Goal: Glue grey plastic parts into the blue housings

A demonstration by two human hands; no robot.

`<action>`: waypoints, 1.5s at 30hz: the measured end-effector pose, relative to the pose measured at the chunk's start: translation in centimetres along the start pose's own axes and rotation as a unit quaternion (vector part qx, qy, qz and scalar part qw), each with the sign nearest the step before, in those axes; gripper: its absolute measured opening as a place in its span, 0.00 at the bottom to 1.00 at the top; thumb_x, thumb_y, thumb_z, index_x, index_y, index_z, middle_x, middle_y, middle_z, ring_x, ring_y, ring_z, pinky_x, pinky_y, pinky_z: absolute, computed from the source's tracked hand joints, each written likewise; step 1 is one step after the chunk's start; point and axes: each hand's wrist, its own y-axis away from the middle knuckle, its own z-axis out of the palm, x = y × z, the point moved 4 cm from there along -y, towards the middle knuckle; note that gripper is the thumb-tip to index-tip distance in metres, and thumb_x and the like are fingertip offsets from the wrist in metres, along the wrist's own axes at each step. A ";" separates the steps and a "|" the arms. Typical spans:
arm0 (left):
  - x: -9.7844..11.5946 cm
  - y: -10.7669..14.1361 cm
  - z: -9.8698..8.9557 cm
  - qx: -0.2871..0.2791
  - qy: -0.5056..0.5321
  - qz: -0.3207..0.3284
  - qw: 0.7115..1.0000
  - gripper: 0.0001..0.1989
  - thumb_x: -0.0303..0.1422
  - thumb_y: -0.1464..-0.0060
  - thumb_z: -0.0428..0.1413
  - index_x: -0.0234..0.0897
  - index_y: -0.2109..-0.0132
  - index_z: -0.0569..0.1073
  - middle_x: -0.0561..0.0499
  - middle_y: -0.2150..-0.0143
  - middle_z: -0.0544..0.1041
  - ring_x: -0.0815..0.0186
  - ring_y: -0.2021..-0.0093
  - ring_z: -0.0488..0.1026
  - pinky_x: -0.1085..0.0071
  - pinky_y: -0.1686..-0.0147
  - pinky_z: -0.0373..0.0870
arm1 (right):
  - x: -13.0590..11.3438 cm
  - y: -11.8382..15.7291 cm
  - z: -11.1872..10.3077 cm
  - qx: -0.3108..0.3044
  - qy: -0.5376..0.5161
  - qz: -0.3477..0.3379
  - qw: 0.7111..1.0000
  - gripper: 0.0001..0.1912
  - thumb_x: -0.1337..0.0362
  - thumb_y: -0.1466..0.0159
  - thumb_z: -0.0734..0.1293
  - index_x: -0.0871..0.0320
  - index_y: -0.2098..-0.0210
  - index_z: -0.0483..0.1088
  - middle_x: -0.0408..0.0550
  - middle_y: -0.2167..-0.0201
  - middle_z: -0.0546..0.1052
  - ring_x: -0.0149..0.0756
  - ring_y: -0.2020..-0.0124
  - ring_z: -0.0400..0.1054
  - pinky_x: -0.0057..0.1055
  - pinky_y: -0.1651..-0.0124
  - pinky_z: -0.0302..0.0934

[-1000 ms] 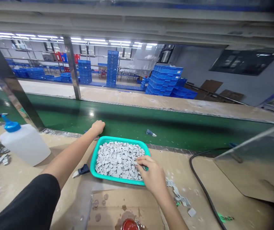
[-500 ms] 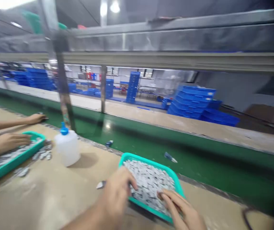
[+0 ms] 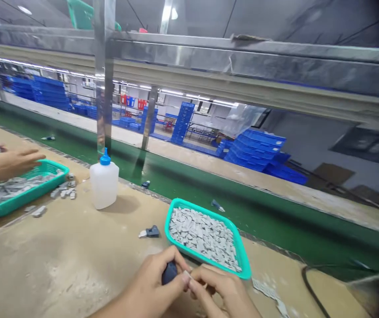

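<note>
My left hand (image 3: 158, 278) is closed around a dark blue plastic part (image 3: 169, 273), partly hidden by the fingers. Against it, the fingertips of my right hand (image 3: 221, 287) pinch a small light grey piece (image 3: 187, 275). Both hands meet just in front of a teal basket (image 3: 242, 254), which is filled with many small light grey pieces (image 3: 206, 234). To the left of the basket, another dark blue part with a white tip (image 3: 150, 232) lies on the tan tabletop (image 3: 86, 260).
A white bottle with a blue cap (image 3: 104, 183) stands left of centre. Further left, a co-worker's hands (image 3: 7, 163) are over another teal basket (image 3: 27, 196). Behind runs a green conveyor belt (image 3: 189, 190) carrying several dark parts. A black cable (image 3: 310, 285) lies at right.
My hands have left the basket and come together in front of it. The co-worker's far hand has drawn back from the belt's edge. My view has shifted slightly.
</note>
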 end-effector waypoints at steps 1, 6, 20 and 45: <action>-0.1 0.2 0.0 -0.004 0.005 -0.007 1.000 0.05 0.34 0.49 0.51 0.36 0.68 0.66 0.54 0.73 0.70 0.68 0.70 0.66 0.73 0.67 0.61 | -0.2 0.1 -0.1 0.010 0.002 0.004 1.000 0.12 0.66 0.40 0.58 0.56 0.77 0.68 0.41 0.80 0.70 0.29 0.79 0.65 0.22 0.78 0.59; -0.5 0.9 0.3 -0.028 0.118 -0.072 0.990 0.07 0.34 0.48 0.50 0.36 0.70 0.64 0.57 0.76 0.66 0.73 0.75 0.60 0.76 0.73 0.57 | -1.9 1.1 -1.0 0.133 -0.003 -0.068 0.989 0.06 0.73 0.44 0.62 0.57 0.73 0.68 0.44 0.75 0.72 0.30 0.74 0.67 0.23 0.73 0.62; -0.6 1.2 0.7 -0.037 0.345 -0.160 0.924 0.06 0.29 0.49 0.50 0.32 0.73 0.65 0.55 0.75 0.64 0.79 0.79 0.59 0.83 0.81 0.57 | -4.8 2.2 0.0 0.231 0.199 -0.105 0.947 0.09 0.75 0.46 0.64 0.54 0.73 0.71 0.43 0.71 0.74 0.31 0.70 0.69 0.26 0.67 0.65; -1.6 1.0 0.9 -0.129 -0.047 -0.034 0.990 0.05 0.22 0.60 0.56 0.35 0.72 0.72 0.55 0.71 0.70 0.66 0.66 0.71 0.73 0.69 0.70 | 3.5 10.1 1.9 0.277 -0.018 0.091 0.956 0.06 0.75 0.49 0.68 0.58 0.75 0.72 0.45 0.74 0.73 0.33 0.70 0.68 0.31 0.68 0.66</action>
